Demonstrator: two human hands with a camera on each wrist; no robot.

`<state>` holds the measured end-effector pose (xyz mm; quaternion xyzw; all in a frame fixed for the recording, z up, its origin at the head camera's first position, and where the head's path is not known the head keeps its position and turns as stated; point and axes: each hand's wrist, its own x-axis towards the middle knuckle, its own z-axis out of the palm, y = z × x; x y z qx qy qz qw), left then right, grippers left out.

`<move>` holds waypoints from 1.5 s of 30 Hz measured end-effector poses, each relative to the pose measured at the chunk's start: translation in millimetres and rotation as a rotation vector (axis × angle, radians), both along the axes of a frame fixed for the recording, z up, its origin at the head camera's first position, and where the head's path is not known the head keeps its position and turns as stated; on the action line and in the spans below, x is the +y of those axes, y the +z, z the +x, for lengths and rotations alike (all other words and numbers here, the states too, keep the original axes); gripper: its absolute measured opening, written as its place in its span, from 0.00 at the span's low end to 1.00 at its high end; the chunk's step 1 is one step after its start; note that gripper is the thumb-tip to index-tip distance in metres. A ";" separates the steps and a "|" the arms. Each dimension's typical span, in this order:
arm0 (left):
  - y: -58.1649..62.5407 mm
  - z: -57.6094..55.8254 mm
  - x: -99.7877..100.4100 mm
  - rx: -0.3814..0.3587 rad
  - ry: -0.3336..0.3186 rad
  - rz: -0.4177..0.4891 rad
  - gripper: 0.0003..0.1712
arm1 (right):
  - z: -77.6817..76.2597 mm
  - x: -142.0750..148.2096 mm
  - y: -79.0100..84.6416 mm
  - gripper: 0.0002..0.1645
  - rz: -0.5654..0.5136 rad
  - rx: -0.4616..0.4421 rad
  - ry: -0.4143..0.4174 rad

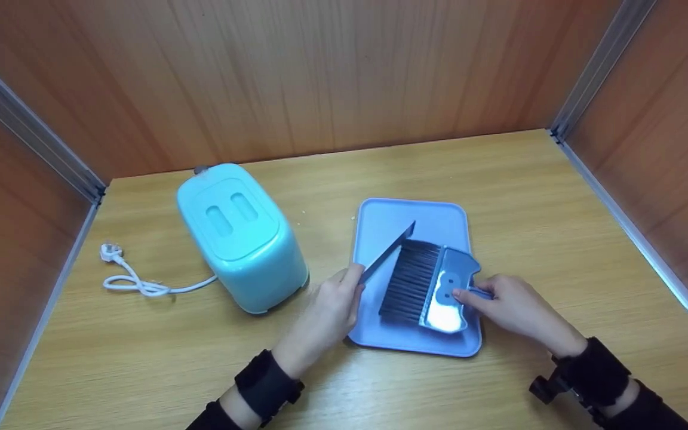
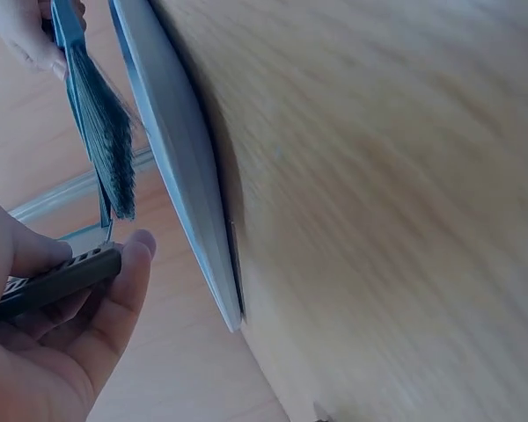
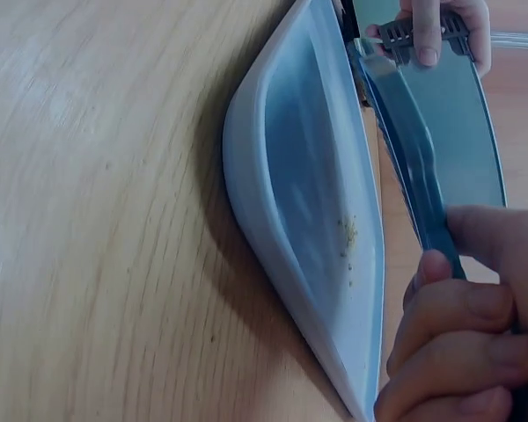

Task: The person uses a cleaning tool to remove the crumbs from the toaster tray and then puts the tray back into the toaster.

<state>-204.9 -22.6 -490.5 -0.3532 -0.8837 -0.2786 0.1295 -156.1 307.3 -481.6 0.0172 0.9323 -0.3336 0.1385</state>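
Observation:
My left hand (image 1: 332, 301) pinches the dark slotted end of a thin flat crumb tray (image 1: 387, 253), which is tilted on edge above a blue tray (image 1: 436, 216). In the right wrist view, the crumb tray's broad flat face (image 3: 471, 145) shows behind the brush. My right hand (image 1: 514, 307) grips the handle of a blue hand brush (image 1: 447, 292) with dark bristles. The bristles lie close beside the crumb tray; whether they touch it I cannot tell. Small brown crumbs (image 3: 348, 233) are scattered inside the blue tray.
A turquoise toaster (image 1: 272, 263) with its lid on stands left of the blue tray. From it a white cord (image 1: 148, 289) runs left to a plug (image 1: 111, 252). Wooden panels (image 1: 344, 71) enclose the table at the back and sides. Tiny specks dot the tabletop.

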 end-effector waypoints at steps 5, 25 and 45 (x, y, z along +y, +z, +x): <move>-0.6 1.4 -0.1 0.021 -0.007 -0.011 0.08 | -2.0 3.5 1.2 0.38 -0.008 -0.037 -0.051; -3.0 -0.9 -1.6 -0.032 0.002 0.004 0.09 | -1.5 15.2 22.6 0.36 -0.004 0.230 -0.205; 8.1 1.1 -2.2 -0.312 0.014 0.091 0.07 | -6.1 16.9 10.6 0.22 0.463 0.935 -0.139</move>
